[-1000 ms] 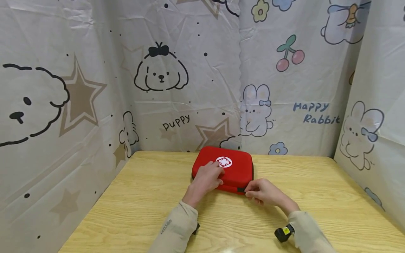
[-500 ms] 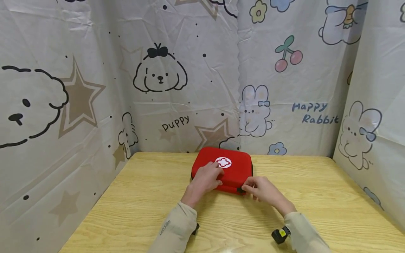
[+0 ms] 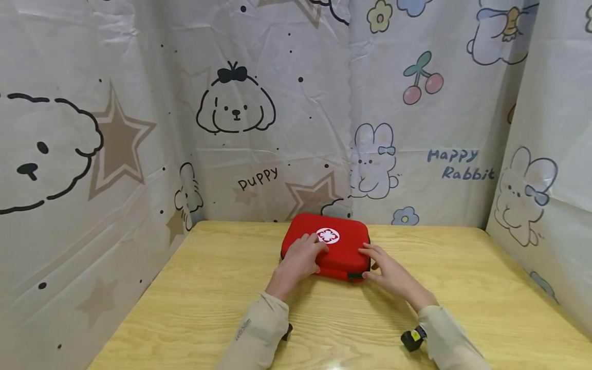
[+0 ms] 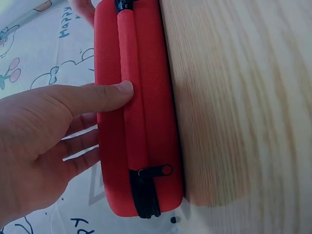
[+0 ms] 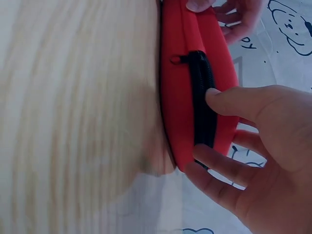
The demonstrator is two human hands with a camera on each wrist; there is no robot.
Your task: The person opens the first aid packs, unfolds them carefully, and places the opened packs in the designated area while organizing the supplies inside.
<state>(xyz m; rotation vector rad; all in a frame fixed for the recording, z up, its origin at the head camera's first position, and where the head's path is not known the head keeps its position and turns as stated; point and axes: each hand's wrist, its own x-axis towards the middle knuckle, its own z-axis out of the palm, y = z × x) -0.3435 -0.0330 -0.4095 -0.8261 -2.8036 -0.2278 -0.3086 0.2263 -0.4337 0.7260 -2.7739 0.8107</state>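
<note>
A red zippered first-aid case (image 3: 344, 254) with a white round emblem (image 3: 328, 236) lies on the table, its lid down. My left hand (image 3: 301, 259) holds its front, thumb on the red strip (image 4: 131, 58) along the side and fingers over the lid. At the right front corner is my right hand (image 3: 390, 275), fingers spread loosely, its thumb touching the black zipper (image 5: 201, 87) and other fingers against the case's end. One zip pull (image 5: 178, 59) sticks out beyond that thumb, untouched. Another zip pull (image 4: 158, 170) shows near the left end.
The case rests toward the back of a light wood table (image 3: 222, 288). Pale curtains (image 3: 259, 113) printed with cartoon animals hang behind and on both sides. Small black cameras, such as the one at the right wrist (image 3: 413, 338), are strapped on below the sleeves.
My right hand pinched at the zipper's front corner half a second ago; its fingers have since spread and moved up along the case's right side. The left hand stays in place.
</note>
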